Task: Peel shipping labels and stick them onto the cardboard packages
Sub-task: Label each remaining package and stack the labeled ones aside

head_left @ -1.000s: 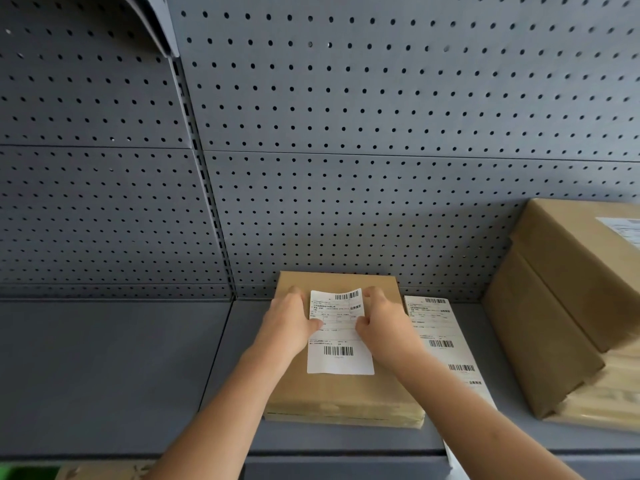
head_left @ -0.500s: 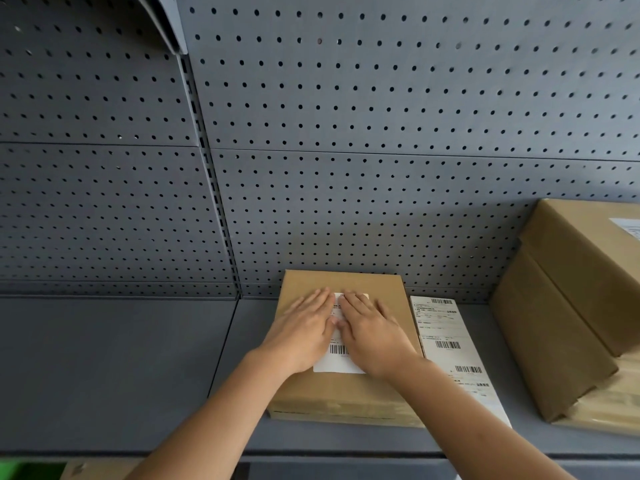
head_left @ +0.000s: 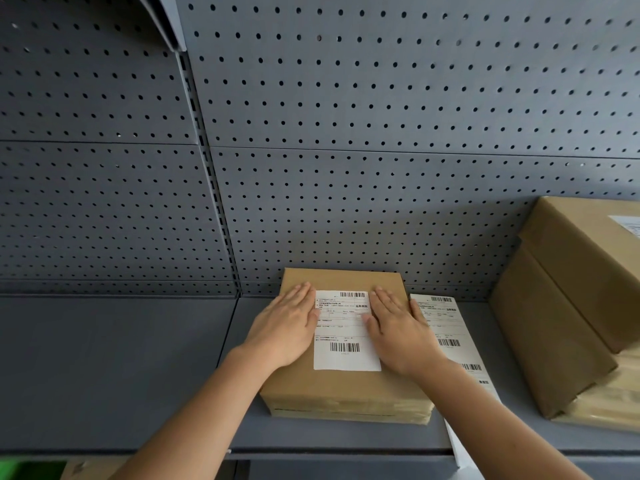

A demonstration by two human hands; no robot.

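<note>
A flat cardboard package (head_left: pixel 341 389) lies on the grey shelf (head_left: pixel 114 375) in the middle of the head view. A white shipping label (head_left: pixel 344 332) with barcodes lies flat on its top. My left hand (head_left: pixel 289 327) rests palm down on the box, fingers straight, at the label's left edge. My right hand (head_left: pixel 398 329) lies palm down over the label's right edge. Neither hand holds anything. A strip of further labels (head_left: pixel 450 337) lies on the shelf just right of the package, partly under my right forearm.
Two stacked cardboard boxes (head_left: pixel 568 306) stand at the right, the upper one bearing a label (head_left: pixel 628 225). A grey pegboard wall (head_left: pixel 346 133) rises behind the shelf. An upright post (head_left: pixel 207 168) divides the pegboard. A green thing (head_left: pixel 31 471) shows at the bottom left.
A second ago both hands pinched the label above the box. They then pressed it down together at the centre. Now they have slid apart to the label's left and right edges.
</note>
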